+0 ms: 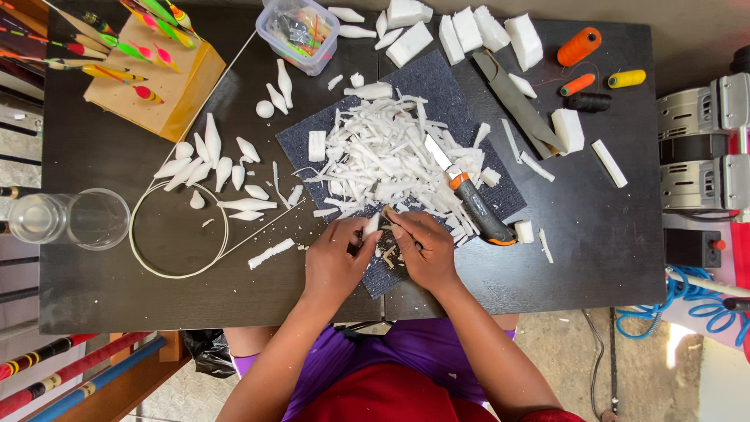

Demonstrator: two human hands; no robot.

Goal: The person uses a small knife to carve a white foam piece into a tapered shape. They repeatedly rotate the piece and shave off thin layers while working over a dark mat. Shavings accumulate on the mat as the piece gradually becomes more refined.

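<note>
Small white foam piece [371,227] upright at the grey mat's [422,86] near edge

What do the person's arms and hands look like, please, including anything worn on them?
Both arms are bare from above the elbows down. The left hand and right hand wear no gloves; no rings or watch show. Purple fabric and a red garment lie between the arms.

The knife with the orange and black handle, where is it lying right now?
In the head view, the knife lies on the dark mat, at the right edge of the pile of white shavings, just above and right of the right hand.
</note>
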